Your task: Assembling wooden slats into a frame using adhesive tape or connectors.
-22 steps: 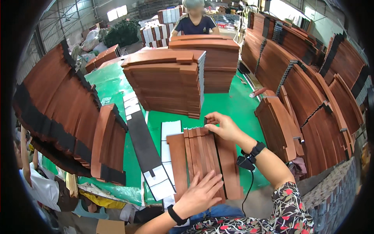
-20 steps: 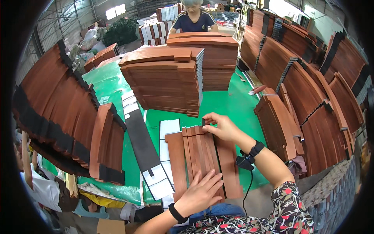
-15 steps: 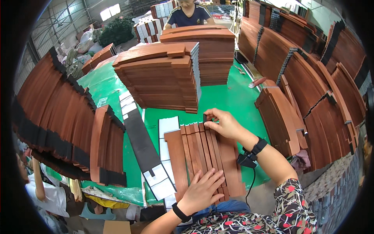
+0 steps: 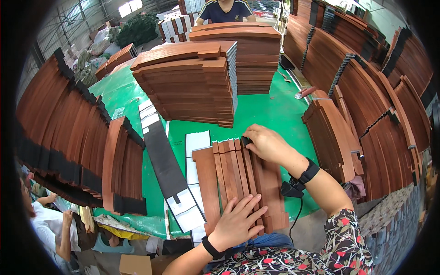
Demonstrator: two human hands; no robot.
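Several narrow reddish-brown wooden strips [image 4: 232, 170] lie side by side in front of me, between wider brown boards. My left hand [image 4: 239, 221] rests spread and flat across their near ends, its fingers stretched out. At the far end of a strip on the right side of this row, my right hand [image 4: 266, 143] pinches a small black piece [image 4: 246, 141] between thumb and fingertips. The fingers hide part of that piece. Pale edges show on the far ends of the neighbouring strips.
Left of the strips, a long black sheet [image 4: 166, 158] and white sheets [image 4: 198, 138] lie on the green tabletop [image 4: 256, 110]. Tall stacks of brown boards [image 4: 183, 91] stand ahead, with more at left and right. A person [image 4: 225, 11] is beyond the stacks; another [image 4: 50, 224] is at lower left.
The view has shifted slightly. My right hand still pinches the black piece at the strip's far end, its fingers turned a little. My left hand stays flat on the strips.
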